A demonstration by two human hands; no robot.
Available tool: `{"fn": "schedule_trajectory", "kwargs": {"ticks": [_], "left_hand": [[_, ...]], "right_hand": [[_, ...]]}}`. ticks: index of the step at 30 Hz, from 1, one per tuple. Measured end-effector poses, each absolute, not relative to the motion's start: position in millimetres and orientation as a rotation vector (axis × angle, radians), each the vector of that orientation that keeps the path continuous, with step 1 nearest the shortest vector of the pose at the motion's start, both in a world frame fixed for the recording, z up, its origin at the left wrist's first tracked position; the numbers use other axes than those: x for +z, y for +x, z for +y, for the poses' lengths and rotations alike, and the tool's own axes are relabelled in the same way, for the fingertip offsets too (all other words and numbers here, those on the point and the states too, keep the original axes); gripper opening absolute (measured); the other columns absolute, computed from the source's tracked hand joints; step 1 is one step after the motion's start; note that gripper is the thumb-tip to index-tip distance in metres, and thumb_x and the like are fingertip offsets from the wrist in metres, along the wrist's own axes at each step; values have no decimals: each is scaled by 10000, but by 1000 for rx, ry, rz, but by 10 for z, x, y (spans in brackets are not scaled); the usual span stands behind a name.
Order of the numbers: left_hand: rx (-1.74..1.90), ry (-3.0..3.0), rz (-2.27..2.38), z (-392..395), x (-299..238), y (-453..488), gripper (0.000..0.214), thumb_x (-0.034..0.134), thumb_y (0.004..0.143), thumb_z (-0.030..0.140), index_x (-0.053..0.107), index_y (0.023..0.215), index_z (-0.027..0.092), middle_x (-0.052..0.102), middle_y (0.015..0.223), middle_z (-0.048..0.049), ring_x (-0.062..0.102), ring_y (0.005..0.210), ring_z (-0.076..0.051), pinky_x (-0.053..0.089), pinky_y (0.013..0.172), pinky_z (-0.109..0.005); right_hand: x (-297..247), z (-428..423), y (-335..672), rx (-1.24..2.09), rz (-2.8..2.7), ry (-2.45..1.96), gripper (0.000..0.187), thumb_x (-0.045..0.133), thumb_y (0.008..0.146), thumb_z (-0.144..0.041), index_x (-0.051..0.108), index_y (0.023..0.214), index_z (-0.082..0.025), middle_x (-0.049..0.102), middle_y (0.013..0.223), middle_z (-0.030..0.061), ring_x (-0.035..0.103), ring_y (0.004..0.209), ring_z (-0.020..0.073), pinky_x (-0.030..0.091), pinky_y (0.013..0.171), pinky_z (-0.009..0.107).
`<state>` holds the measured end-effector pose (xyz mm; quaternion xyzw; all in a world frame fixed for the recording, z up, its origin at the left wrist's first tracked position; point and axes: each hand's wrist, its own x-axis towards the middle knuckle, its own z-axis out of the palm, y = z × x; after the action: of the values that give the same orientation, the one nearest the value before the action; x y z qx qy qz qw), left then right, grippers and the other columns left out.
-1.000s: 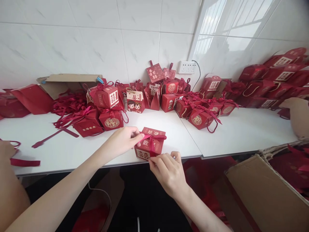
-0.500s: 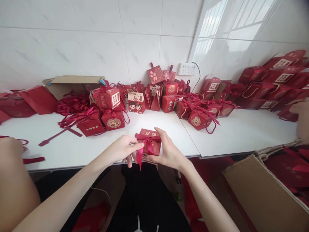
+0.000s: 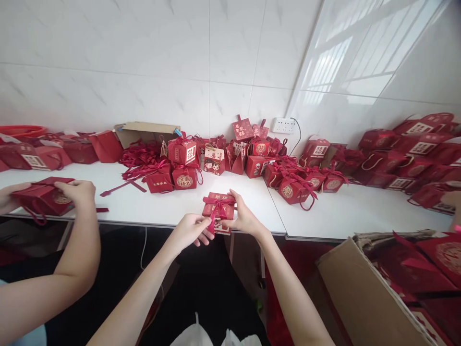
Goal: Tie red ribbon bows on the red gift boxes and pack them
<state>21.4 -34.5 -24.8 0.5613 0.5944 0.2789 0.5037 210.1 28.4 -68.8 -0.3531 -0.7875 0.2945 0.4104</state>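
Observation:
A small red gift box (image 3: pixel 218 207) with gold lettering sits at the near edge of the white table (image 3: pixel 151 204). A red ribbon (image 3: pixel 213 217) is tied around it. My left hand (image 3: pixel 191 230) pinches a hanging end of that ribbon just in front of the box. My right hand (image 3: pixel 243 217) grips the box's right side, with fingers closed on the ribbon near the knot.
Another person's hands (image 3: pixel 77 191) at the left hold a red box (image 3: pixel 45 197). Several finished red boxes (image 3: pixel 183 168) and loose ribbons (image 3: pixel 139 156) line the back of the table. An open cardboard carton (image 3: pixel 363 293) of red items stands at lower right. More red boxes (image 3: pixel 414 149) pile up at far right.
The view has pulled back and up, so another person's hands with a box now show at left. My hands stay on the box, the left still pulling the ribbon end.

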Motion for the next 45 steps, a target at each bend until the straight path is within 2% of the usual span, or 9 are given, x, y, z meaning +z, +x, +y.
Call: {"fn": "schedule_trajectory", "kwargs": {"ticks": [7, 11, 16, 18, 26, 30, 36, 40, 45], "left_hand": [[103, 1556, 1358, -531, -336, -16, 247, 601, 685, 385, 591, 647, 141, 702, 645, -80, 639, 506, -166, 355, 375, -183], [594, 1543, 1523, -373, -207, -244, 288, 592, 683, 429, 584, 710, 142, 691, 664, -94, 648, 544, -185, 391, 391, -197], [992, 1597, 1469, 71, -126, -219, 364, 525, 736, 434, 572, 959, 150, 635, 1091, -136, 645, 853, -188, 480, 540, -222], [1012, 1639, 1393, 193, -145, -162, 381, 542, 726, 425, 592, 990, 154, 618, 1128, -120, 616, 932, -192, 494, 610, -232], [926, 1789, 1185, 328, -127, -180, 380, 635, 657, 458, 652, 881, 151, 647, 982, -77, 587, 850, -179, 480, 669, -255], [923, 1832, 1130, 377, -68, -155, 351, 642, 644, 467, 649, 792, 149, 650, 930, -65, 564, 784, -162, 459, 669, -262], [840, 1762, 1045, 490, -20, -57, 289, 597, 694, 435, 589, 680, 146, 602, 715, -30, 471, 587, -101, 387, 556, -235], [720, 1657, 1008, 617, -4, -43, 278, 595, 709, 432, 534, 699, 161, 489, 574, 22, 351, 444, -55, 273, 447, -216], [556, 1535, 964, 761, 54, -57, 309, 608, 730, 446, 561, 893, 188, 388, 510, 72, 250, 353, -31, 145, 382, -206]], "right_hand": [[-670, 368, 2113, 833, -1975, -880, 1003, 788, 590, -337, 207, 1385, -145, 329, 1387, 197, 378, 1276, 284, 387, 1021, 442], [-659, 380, 2105, 852, -1957, -899, 1004, 797, 576, -342, 228, 1374, -125, 324, 1399, 207, 357, 1293, 296, 337, 1055, 459], [-628, 366, 2089, 869, -1949, -925, 1010, 801, 563, -317, 229, 1371, -119, 328, 1396, 204, 361, 1296, 278, 292, 1090, 428], [-607, 356, 2084, 870, -1949, -940, 1012, 805, 560, -307, 227, 1372, -130, 342, 1386, 198, 371, 1293, 271, 300, 1088, 417], [-531, 339, 2087, 867, -1977, -983, 1079, 828, 530, -304, 205, 1388, -105, 355, 1374, 213, 375, 1292, 283, 281, 1098, 425], [-532, 354, 2103, 849, -2003, -987, 1095, 841, 518, -333, 214, 1397, -154, 345, 1388, 195, 362, 1297, 298, 302, 1083, 459], [-578, 356, 2134, 805, -2036, -967, 1052, 808, 586, -330, 176, 1412, -170, 351, 1383, 188, 372, 1290, 286, 317, 1075, 458], [-626, 371, 2154, 822, -2051, -950, 1071, 791, 617, -347, 112, 1427, -178, 321, 1402, 189, 367, 1293, 273, 357, 1052, 443], [-619, 477, 2183, 867, -2066, -943, 1049, 775, 652, -335, 84, 1433, -219, 286, 1435, 176, 362, 1304, 263, 389, 1033, 433]]}}
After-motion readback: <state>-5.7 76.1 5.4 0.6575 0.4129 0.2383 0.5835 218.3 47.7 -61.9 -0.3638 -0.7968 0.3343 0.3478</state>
